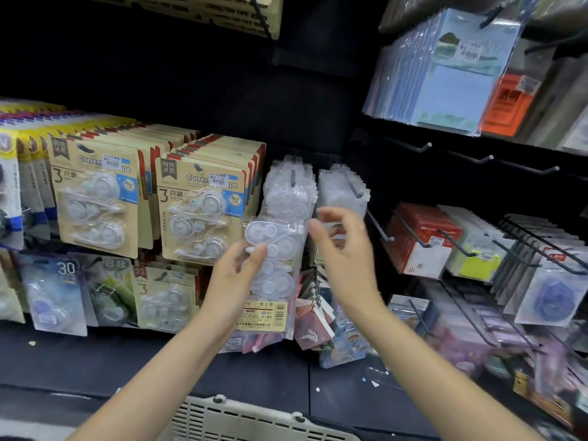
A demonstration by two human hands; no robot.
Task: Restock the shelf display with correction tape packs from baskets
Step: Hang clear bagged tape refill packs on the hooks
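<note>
A clear correction tape pack [273, 268] is gripped by the left hand [234, 275], thumb across its front, held in front of the clear packs [291, 192] already hung on a peg of the shelf display [318, 100]. The right hand [345, 249] is raised just beside it, fingers loosely spread, nothing held. Judged step: hanging the pack on the peg. The hang hole at the top should be lined up with the peg tip and steadied by the right hand, then slid back flush; crumpling the thin bag is a risk. A slotted basket [254, 418] is seen at the bottom edge; its contents cannot be seen. Carded three-packs [203, 202] are hung to the left.
</note>
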